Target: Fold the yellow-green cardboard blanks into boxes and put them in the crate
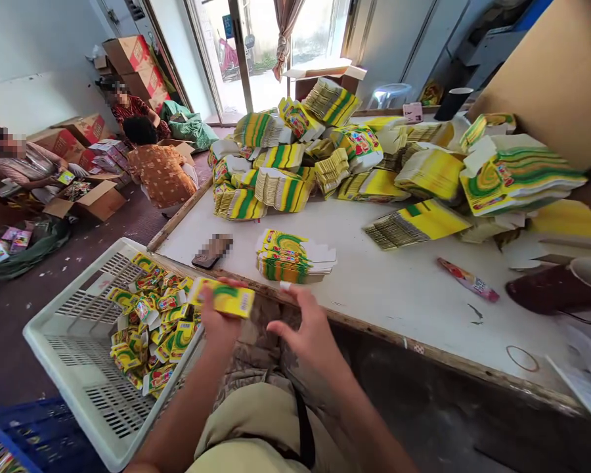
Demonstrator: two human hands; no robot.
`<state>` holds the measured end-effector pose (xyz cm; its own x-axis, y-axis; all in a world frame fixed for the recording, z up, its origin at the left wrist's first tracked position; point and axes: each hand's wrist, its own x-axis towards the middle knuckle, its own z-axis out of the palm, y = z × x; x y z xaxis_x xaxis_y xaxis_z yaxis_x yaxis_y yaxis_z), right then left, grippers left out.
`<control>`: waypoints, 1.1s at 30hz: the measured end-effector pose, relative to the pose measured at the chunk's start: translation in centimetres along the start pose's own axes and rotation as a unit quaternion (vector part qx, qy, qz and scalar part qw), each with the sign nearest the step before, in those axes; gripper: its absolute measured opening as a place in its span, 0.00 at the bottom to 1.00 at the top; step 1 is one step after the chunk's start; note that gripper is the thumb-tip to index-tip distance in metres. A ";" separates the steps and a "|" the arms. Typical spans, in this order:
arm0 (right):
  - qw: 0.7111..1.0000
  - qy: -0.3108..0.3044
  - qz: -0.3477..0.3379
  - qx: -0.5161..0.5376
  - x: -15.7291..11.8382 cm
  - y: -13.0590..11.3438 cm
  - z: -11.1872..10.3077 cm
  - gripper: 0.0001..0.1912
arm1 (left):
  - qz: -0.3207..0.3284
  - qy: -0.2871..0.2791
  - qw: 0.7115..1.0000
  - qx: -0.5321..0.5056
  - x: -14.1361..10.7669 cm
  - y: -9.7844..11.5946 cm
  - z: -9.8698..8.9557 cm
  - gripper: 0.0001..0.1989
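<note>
My left hand (220, 322) is closed around a small yellow and green box (226, 299), held over the table's front edge beside the crate. To its right, my right hand (305, 325) has its thumb and fingers apart, with nothing between them. Just beyond it a stack of flat printed cartons (285, 257) lies on the white table (345, 263). At the left, a pale green plastic crate (69, 374) holds many small yellow boxes (150, 328).
Bundles of flat yellow cartons (280, 157) cover the table's back. A phone (213, 251), a pink tube (467, 279), a rubber band (522, 359) and a dark mug (546, 289) lie nearer. Several people sit among cardboard boxes (96, 197) at the left.
</note>
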<state>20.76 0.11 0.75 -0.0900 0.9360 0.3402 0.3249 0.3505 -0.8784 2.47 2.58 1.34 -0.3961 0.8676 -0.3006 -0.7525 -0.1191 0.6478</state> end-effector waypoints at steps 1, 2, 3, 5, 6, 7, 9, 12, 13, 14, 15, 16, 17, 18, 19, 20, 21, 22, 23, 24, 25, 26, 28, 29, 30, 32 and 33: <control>0.999 0.025 -0.012 -0.035 1.3 0.2 -0.7 0.23 | 0.040 0.043 0.998 -0.037 1.5 1.9 -0.7 0.23; 0.995 0.060 -0.022 -0.078 2.7 0.5 -1.4 0.19 | 0.050 0.081 0.994 -0.059 2.9 3.7 -1.5 0.29; 0.989 0.086 -0.023 -0.122 4.2 1.0 -1.9 0.17 | 0.047 0.123 0.989 -0.066 3.9 5.2 -2.3 0.34; 0.973 0.103 -0.014 -0.204 6.8 2.1 -2.4 0.17 | 0.018 0.151 0.987 -0.047 5.1 6.8 -3.6 0.40; 0.966 0.088 -0.001 -0.243 7.9 2.8 -2.4 0.18 | 0.007 0.147 0.989 -0.016 5.2 6.8 -3.9 0.40; 0.959 0.065 0.013 -0.276 8.8 3.4 -2.3 0.18 | 0.003 0.129 0.991 0.024 5.1 6.4 -4.1 0.37; 0.945 0.017 0.038 -0.323 9.7 4.5 -1.8 0.16 | 0.010 0.077 0.992 0.100 4.7 4.7 -3.4 0.26; 0.935 -0.013 0.049 -0.350 9.8 5.4 -1.3 0.15 | 0.060 -0.027 0.980 0.189 4.7 2.1 -0.4 0.17; 0.934 -0.014 0.049 -0.353 9.7 5.4 -1.3 0.14 | 0.103 -0.091 0.958 0.252 5.1 1.4 1.1 0.19; 0.933 -0.017 0.048 -0.356 9.6 5.4 -1.3 0.14 | 0.150 -0.161 0.921 0.321 5.6 0.9 2.6 0.23; 0.931 -0.021 0.048 -0.360 9.5 5.4 -1.4 0.14 | 0.184 -0.232 0.873 0.388 6.4 0.4 4.2 0.28; 0.929 -0.024 0.047 -0.365 9.5 5.3 -1.4 0.14 | 0.210 -0.301 0.816 0.447 7.2 0.0 5.7 0.34; 0.927 -0.026 0.045 -0.371 9.5 5.1 -1.4 0.14 | 0.222 -0.366 0.755 0.496 8.2 -0.5 7.2 0.38; 0.925 -0.026 0.042 -0.376 9.6 5.0 -1.4 0.14 | 0.223 -0.421 0.696 0.537 9.2 -1.0 8.5 0.42; 0.923 -0.026 0.039 -0.381 9.7 4.8 -1.4 0.14 | 0.208 -0.467 0.640 0.573 10.1 -1.7 9.7 0.44; 0.922 -0.027 0.038 -0.385 9.8 4.7 -1.4 0.14 | 0.187 -0.499 0.592 0.605 11.0 -2.3 10.6 0.44; 0.921 -0.031 0.037 -0.387 9.8 4.5 -1.5 0.14 | 0.164 -0.522 0.547 0.634 11.7 -2.9 11.3 0.44; 0.920 -0.036 0.038 -0.389 9.8 4.3 -1.5 0.14 | 0.144 -0.536 0.505 0.661 12.2 -3.5 11.7 0.43; 0.918 -0.042 0.039 -0.391 9.8 4.1 -1.6 0.14 | 0.132 -0.545 0.467 0.684 12.5 -4.0 11.9 0.42; 0.918 -0.048 0.040 -0.393 9.7 4.0 -1.7 0.14 | 0.133 -0.550 0.430 0.703 12.6 -4.3 11.8 0.42; 0.917 -0.055 0.038 -0.394 9.6 3.8 -1.8 0.13 | 0.145 -0.551 0.395 0.721 12.6 -4.5 11.6 0.41; 0.916 -0.062 0.033 -0.395 9.4 3.7 -1.9 0.13 | 0.165 -0.548 0.362 0.736 12.4 -4.6 11.3 0.40; 0.915 -0.078 0.024 -0.396 9.1 3.4 -2.0 0.13 | 0.205 -0.539 0.304 0.758 11.9 -4.4 10.6 0.39; 0.914 -0.086 0.021 -0.395 9.0 3.3 -2.1 0.14 | 0.217 -0.535 0.278 0.767 11.6 -4.3 10.4 0.40; 0.914 -0.093 0.022 -0.395 8.9 3.1 -2.1 0.15 | 0.221 -0.533 0.254 0.776 11.4 -4.1 10.2 0.41; 0.912 -0.105 0.034 -0.395 8.9 2.8 -2.1 0.16 | 0.207 -0.528 0.210 0.796 11.1 -3.9 10.3 0.44; 0.910 -0.113 0.043 -0.396 9.0 2.6 -2.1 0.16 | 0.195 -0.523 0.189 0.808 11.1 -3.8 10.4 0.44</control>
<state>22.82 9.36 2.21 -0.1937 0.9730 0.1253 0.9090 0.2260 -0.3501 6.45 17.69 2.84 0.7014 0.6664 -0.2531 0.7042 -0.7029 0.1007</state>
